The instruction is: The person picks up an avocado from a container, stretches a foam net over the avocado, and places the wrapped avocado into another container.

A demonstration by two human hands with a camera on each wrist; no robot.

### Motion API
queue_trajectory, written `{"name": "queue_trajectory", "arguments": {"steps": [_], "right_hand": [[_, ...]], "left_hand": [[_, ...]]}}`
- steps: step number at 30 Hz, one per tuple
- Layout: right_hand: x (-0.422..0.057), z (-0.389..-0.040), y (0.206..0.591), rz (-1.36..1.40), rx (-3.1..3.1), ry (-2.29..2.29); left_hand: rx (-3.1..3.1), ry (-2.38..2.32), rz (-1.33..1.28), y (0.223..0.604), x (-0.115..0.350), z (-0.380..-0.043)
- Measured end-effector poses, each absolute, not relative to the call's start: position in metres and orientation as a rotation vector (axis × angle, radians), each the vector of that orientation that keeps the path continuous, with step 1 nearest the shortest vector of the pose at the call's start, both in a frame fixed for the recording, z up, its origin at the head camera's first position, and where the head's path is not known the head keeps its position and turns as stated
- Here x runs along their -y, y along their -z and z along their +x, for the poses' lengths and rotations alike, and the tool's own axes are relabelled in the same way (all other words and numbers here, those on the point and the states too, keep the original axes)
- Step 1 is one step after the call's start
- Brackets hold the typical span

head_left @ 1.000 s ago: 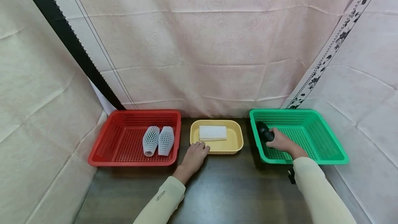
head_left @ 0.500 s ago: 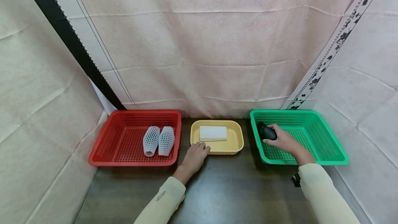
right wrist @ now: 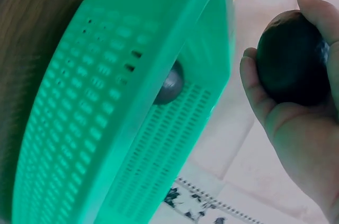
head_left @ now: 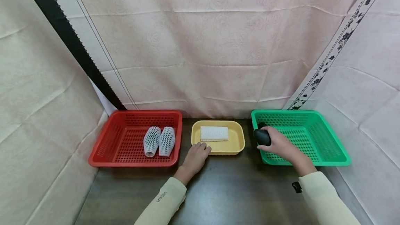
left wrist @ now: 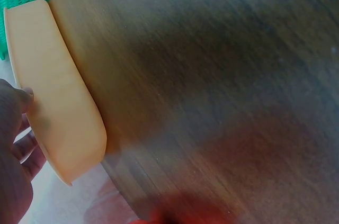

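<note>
My right hand (head_left: 279, 145) grips a dark avocado (head_left: 262, 137), lifted above the left edge of the green basket (head_left: 335, 138). In the right wrist view, fingers and thumb wrap the avocado (right wrist: 293, 57), and another dark round fruit (right wrist: 170, 85) lies inside the basket. My left hand (head_left: 196, 157) holds the near rim of the yellow tray (head_left: 234, 145), its thumb on the outer wall in the left wrist view. Flat white foam net sleeves (head_left: 214, 133) lie in that tray.
On the left stands a red basket (head_left: 125, 162). Inside it lie two bulging white foam nets (head_left: 151, 141), side by side; their contents are hard to see. Baskets and tray sit along the back of the dark table (head_left: 218, 190), before a pale cloth (head_left: 218, 61).
The right hand has taken the avocado up from the green basket's left side and shifted leftward to the basket's rim. The left hand has stayed on the tray.
</note>
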State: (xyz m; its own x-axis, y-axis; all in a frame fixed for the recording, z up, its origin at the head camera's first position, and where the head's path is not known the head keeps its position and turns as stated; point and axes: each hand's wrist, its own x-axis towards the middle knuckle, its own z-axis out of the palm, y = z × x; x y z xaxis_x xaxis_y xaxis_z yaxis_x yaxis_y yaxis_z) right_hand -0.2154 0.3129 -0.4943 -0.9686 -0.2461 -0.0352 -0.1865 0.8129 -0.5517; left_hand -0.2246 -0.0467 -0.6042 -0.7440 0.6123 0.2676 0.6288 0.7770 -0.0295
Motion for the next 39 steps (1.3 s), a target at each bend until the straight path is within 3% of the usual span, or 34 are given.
{"name": "queue_trajectory", "arguments": {"steps": [21,39], "right_hand": [[-0.258,-0.182,0.518,-0.591,-2.884,0.681],[-0.22,-0.166,0.577,-0.686,-2.829,0.55]], "left_hand": [[2.7,0.07,-0.959,0.605,0.047,-0.225],[2.753,0.088,-0.961,0.603,0.047,-0.225]]}}
